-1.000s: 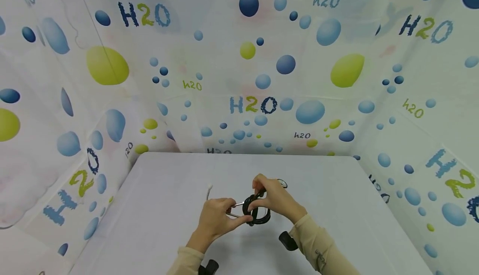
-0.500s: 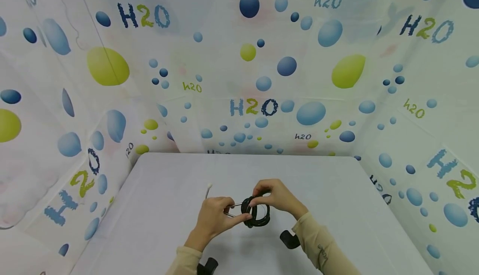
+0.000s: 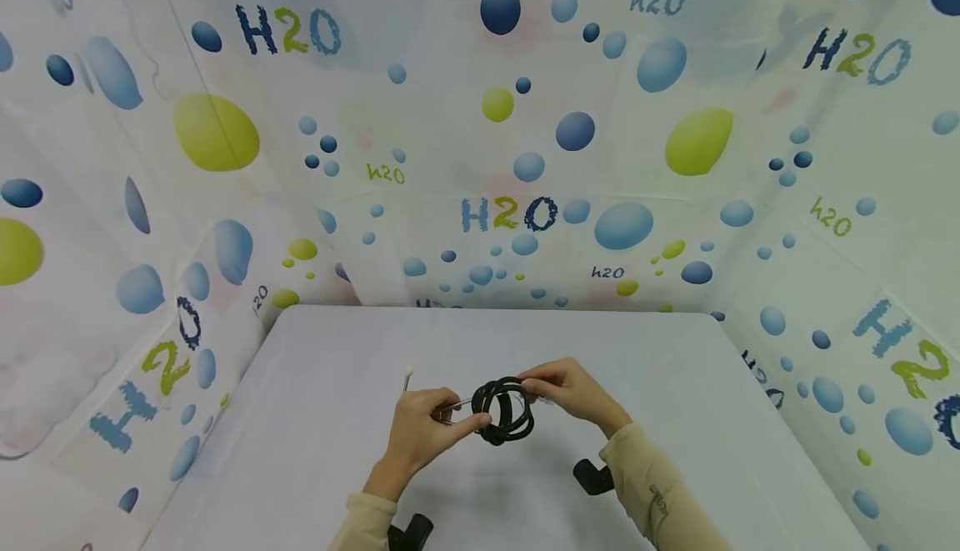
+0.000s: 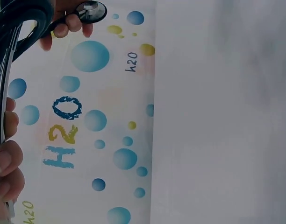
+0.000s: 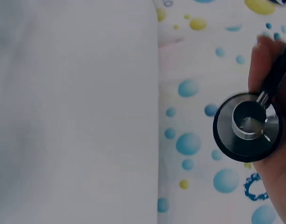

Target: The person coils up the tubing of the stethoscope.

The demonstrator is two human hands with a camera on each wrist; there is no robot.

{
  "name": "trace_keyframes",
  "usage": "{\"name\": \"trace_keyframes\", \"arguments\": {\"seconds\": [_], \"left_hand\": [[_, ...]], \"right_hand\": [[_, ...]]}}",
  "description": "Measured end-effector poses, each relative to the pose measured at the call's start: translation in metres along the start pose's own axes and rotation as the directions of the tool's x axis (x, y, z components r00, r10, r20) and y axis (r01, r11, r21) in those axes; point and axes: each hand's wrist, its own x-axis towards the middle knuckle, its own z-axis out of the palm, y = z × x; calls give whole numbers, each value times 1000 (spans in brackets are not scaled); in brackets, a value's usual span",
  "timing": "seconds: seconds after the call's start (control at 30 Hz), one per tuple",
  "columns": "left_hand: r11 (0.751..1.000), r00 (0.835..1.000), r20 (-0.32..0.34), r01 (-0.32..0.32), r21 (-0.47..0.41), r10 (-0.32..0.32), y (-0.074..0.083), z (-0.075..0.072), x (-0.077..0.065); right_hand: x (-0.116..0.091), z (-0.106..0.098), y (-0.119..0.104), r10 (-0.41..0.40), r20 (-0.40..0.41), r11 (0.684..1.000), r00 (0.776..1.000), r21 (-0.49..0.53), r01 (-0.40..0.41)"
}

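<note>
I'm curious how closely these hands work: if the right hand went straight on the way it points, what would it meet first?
Most likely the black coil, just ahead of the right hand in the head view; the left hand comes beyond. Depth is hard to judge.

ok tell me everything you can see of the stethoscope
Held above the white table, the stethoscope has glossy black tubing looped into a coil, shiny metal ear tubes, a pale ear tip and a round, metallic, black-rimmed chest piece. The left hand grips the ear tubes; the right hand holds tubing near the chest piece.
</note>
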Motion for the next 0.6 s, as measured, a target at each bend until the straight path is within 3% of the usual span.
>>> {"name": "trace_keyframes", "arguments": {"seconds": [0.17,0.37,0.47,0.6], "left_hand": [[999,998,-62,35,27,-33,3,2,4],[991,986,-108,130,11,-128,9,3,5],[985,979,-119,171,10,-168,11,4,5],[981,975,-127,191,39,-184,13,6,3]], "right_hand": [[-9,20,4,-68,-126,997,990,34,73],[-19,42,-7,-27,-291,998,956,44,42],[-23,50,-15,-13,-324,1000,946,7,17],[-32,55,-24,48,-294,999,955,-2,-51]]}}
